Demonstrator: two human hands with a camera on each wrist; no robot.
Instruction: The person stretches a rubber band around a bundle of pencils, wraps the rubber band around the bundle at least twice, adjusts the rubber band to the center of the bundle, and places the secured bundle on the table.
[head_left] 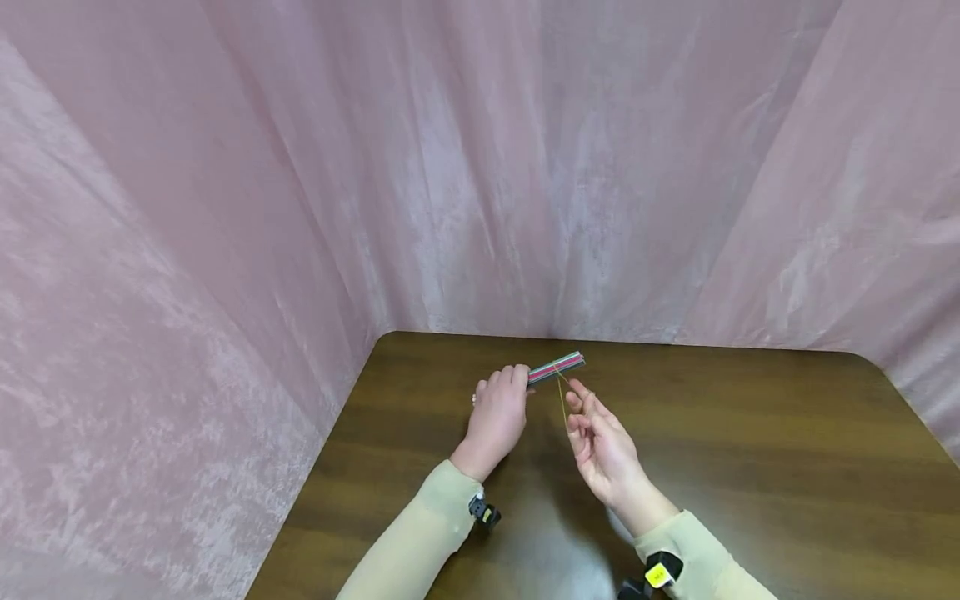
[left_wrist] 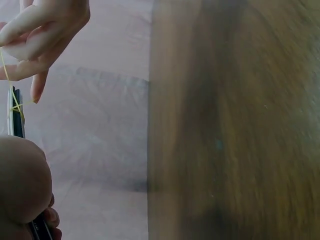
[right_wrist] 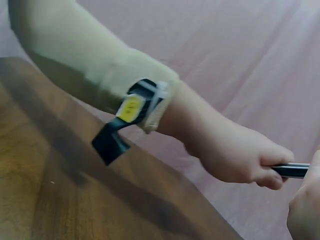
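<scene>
My left hand (head_left: 501, 412) grips a bundle of slim, pencil-like sticks (head_left: 557, 367), striped pink, white, green and dark, whose far end sticks out to the right. A thin yellow rubber band (head_left: 562, 402) is looped around that protruding part. From there it stretches to my right hand (head_left: 606, 450), whose fingers hold it pulled out in two strands. In the left wrist view, the band (left_wrist: 15, 107) crosses over itself on the bundle (left_wrist: 19, 122). The right wrist view shows the left hand (right_wrist: 240, 150) around the dark sticks (right_wrist: 295, 170), with the band not discernible.
Below both hands lies a brown wooden table (head_left: 750, 433) with rounded far corners. Pink curtains (head_left: 480, 167) hang behind it and along the left side. Each sleeve cuff carries a strapped black camera device (head_left: 484, 510).
</scene>
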